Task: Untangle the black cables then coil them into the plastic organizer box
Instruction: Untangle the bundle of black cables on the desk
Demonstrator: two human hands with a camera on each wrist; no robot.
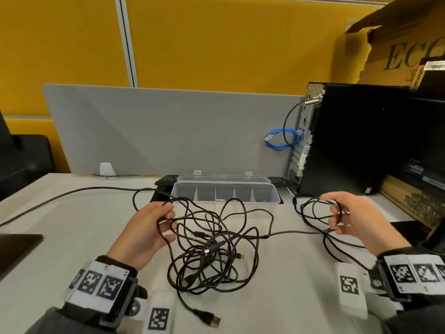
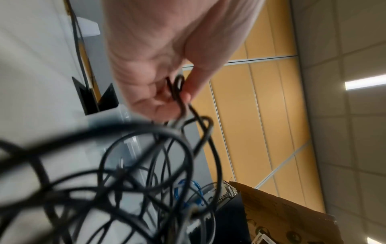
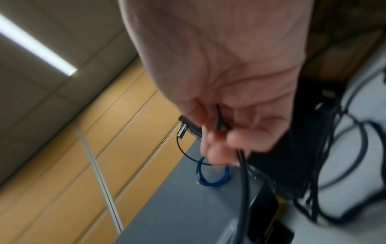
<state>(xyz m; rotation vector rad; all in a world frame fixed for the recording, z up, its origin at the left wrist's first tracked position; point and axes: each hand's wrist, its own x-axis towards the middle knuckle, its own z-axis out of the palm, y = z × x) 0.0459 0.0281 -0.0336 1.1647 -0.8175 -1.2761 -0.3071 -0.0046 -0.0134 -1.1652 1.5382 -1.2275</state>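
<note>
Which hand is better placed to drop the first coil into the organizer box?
Right. The right hand already holds a few gathered loops just off the organizer box's right end, while the left hand grips strands that run into the tangle.

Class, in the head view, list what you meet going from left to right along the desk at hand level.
Left hand pinching cable loops → tangled black cables on the desk → right hand holding a small coil.
</note>
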